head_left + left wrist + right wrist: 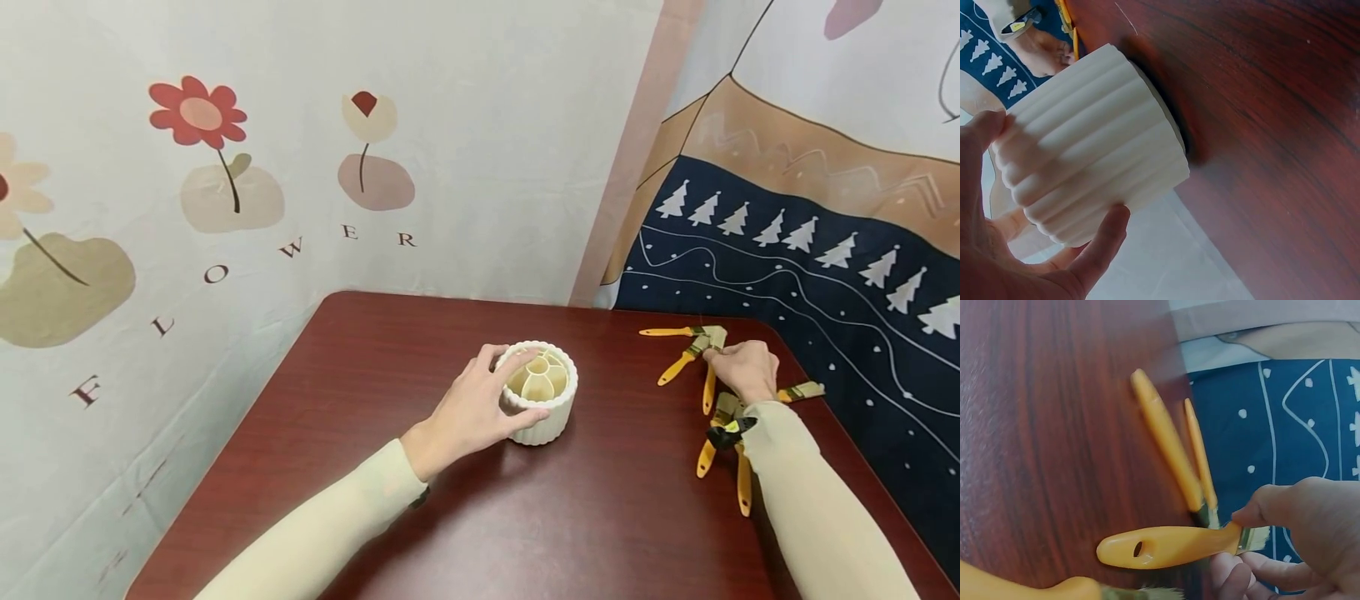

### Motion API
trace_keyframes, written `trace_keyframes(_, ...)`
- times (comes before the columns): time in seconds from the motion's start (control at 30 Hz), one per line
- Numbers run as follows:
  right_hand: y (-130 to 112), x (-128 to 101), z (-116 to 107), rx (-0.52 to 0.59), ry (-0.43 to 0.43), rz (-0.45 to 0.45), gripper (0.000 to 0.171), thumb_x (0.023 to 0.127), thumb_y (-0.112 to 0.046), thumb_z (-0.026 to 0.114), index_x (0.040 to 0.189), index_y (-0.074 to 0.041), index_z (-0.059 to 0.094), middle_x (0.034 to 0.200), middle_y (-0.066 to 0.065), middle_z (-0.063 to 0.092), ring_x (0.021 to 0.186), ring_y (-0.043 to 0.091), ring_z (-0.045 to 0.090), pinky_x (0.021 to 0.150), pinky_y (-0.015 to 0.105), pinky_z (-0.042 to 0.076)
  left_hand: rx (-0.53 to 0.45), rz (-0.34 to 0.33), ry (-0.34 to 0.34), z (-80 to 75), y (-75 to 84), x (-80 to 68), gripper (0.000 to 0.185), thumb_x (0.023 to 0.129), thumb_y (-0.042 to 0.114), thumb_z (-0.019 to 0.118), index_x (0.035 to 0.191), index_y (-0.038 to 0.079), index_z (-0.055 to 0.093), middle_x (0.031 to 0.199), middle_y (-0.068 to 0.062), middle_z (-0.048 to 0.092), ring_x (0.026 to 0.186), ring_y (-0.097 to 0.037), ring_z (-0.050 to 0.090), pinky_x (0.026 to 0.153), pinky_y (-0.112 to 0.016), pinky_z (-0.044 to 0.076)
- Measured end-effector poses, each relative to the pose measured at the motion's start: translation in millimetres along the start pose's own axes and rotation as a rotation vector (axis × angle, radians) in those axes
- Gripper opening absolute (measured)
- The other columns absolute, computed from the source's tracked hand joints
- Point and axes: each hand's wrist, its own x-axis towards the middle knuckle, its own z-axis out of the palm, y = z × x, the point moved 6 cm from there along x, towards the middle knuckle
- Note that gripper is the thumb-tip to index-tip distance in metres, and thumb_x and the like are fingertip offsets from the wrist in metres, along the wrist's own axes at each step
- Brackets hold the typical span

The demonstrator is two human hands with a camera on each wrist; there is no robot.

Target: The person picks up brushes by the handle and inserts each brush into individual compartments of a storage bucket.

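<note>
A white round organizer point(542, 427) with a ribbed outer wall and several inner compartments stands on the table. My left hand point(467, 410) holds it by the rim and side, thumb near and fingers across the far side. In the left wrist view, the fingertips touch the organizer's ribbed wall point(1094, 140). At the table's right, my right hand point(744, 371) pinches a yellow-handled paintbrush point(1163, 545) near its ferrule. The handle of that brush points away from the fingers, and its pale bristles point(1259, 538) show behind the thumb.
More yellow paintbrushes lie around the right hand: one brush point(678, 365) beside another brush point(667, 332) at the back, one brush point(801, 392) at the right edge, others point(707, 457) under the wrist. The dark red table point(360, 392) meets patterned cloth behind and right.
</note>
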Motion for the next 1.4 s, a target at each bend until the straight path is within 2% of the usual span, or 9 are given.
trace_keyframes(0.07, -4, -3, -3, 0.007, 0.036, -0.024, 0.044, 0.11, -0.032, 0.071, 0.112, 0.009, 0.086, 0.109, 0.03, 0.081, 0.129, 0.055, 0.055, 0.079, 0.044, 0.053, 0.002, -0.002, -0.003, 0.6, -0.2, 0.8, 0.084, 0.099, 0.06, 0.09, 0.172, 0.038, 0.056, 0.162, -0.015, 0.059, 0.142, -0.038, 0.065, 0.109, -0.056, 0.065)
trace_keyframes(0.13, -7, -5, -6, 0.02, 0.06, -0.031, 0.054, 0.112, -0.035, 0.07, 0.136, 0.013, 0.078, 0.139, 0.036, 0.076, 0.135, 0.058, 0.056, 0.086, 0.049, 0.057, 0.001, -0.005, -0.005, 1.0, -0.5, 1.3, 0.084, 0.098, 0.061, 0.09, 0.172, 0.038, 0.056, 0.162, -0.014, 0.059, 0.142, -0.038, 0.065, 0.109, -0.056, 0.065)
trace_keyframes(0.23, -13, -9, -7, 0.048, 0.073, -0.024, 0.061, 0.113, -0.037, 0.069, 0.148, 0.012, 0.071, 0.153, 0.037, 0.069, 0.141, 0.058, 0.057, 0.095, 0.053, 0.057, 0.003, -0.006, -0.005, 1.6, -0.8, 1.4, 0.083, 0.099, 0.061, 0.089, 0.171, 0.038, 0.056, 0.161, -0.014, 0.059, 0.141, -0.038, 0.066, 0.109, -0.056, 0.065)
trace_keyframes(0.53, -34, -27, -5, 0.156, 0.096, -0.098, 0.063, 0.114, -0.04, 0.072, 0.158, 0.005, 0.065, 0.147, 0.031, 0.077, 0.138, 0.048, 0.07, 0.091, 0.034, 0.054, 0.01, -0.015, -0.004, 2.0, -2.6, 0.9, 0.082, 0.099, 0.06, 0.089, 0.171, 0.039, 0.056, 0.162, -0.014, 0.059, 0.143, -0.038, 0.065, 0.108, -0.055, 0.066)
trace_keyframes(0.7, -44, -39, -6, 0.183, 0.107, -0.137, 0.065, 0.113, -0.046, 0.076, 0.155, 0.003, 0.069, 0.146, 0.03, 0.078, 0.134, 0.045, 0.074, 0.079, 0.018, 0.051, 0.01, -0.019, -0.016, 3.1, -3.6, 0.9, 0.084, 0.099, 0.061, 0.09, 0.172, 0.039, 0.055, 0.162, -0.014, 0.058, 0.143, -0.038, 0.065, 0.109, -0.055, 0.065)
trace_keyframes(0.87, -57, -52, -8, 0.218, 0.122, -0.195, 0.064, 0.111, -0.048, 0.079, 0.153, -0.001, 0.071, 0.144, 0.026, 0.079, 0.119, 0.024, 0.081, 0.074, 0.004, 0.05, 0.013, -0.009, -0.009, 2.7, -2.9, 1.5, 0.083, 0.098, 0.061, 0.09, 0.171, 0.038, 0.057, 0.161, -0.015, 0.058, 0.141, -0.039, 0.066, 0.108, -0.055, 0.065)
trace_keyframes(1.0, -68, -61, -6, 0.246, 0.127, -0.243, 0.062, 0.11, -0.049, 0.081, 0.151, -0.002, 0.072, 0.14, 0.024, 0.081, 0.107, 0.006, 0.076, 0.078, 0.001, 0.051, 0.019, 0.0, -0.002, 2.1, -2.9, 2.8, 0.083, 0.097, 0.06, 0.091, 0.17, 0.037, 0.058, 0.16, -0.015, 0.058, 0.14, -0.039, 0.067, 0.109, -0.056, 0.065)
trace_keyframes(1.2, -83, -78, 0, 0.275, 0.11, -0.312, 0.061, 0.11, -0.052, 0.08, 0.146, -0.003, 0.073, 0.133, 0.022, 0.082, 0.101, -0.001, 0.07, 0.083, 0.001, 0.051, 0.021, -0.006, -0.014, 4.5, -5.1, 3.8, 0.084, 0.098, 0.061, 0.091, 0.171, 0.038, 0.057, 0.16, -0.015, 0.058, 0.143, -0.039, 0.066, 0.109, -0.055, 0.065)
trace_keyframes(1.4, -102, -92, 4, 0.32, 0.095, -0.399, 0.054, 0.11, -0.045, 0.083, 0.142, -0.002, 0.075, 0.128, 0.023, 0.084, 0.092, -0.012, 0.069, 0.083, 0.002, 0.055, 0.029, 0.004, -0.009, 4.1, -4.6, 4.7, 0.084, 0.097, 0.06, 0.091, 0.17, 0.037, 0.058, 0.159, -0.014, 0.059, 0.143, -0.039, 0.066, 0.11, -0.056, 0.065)
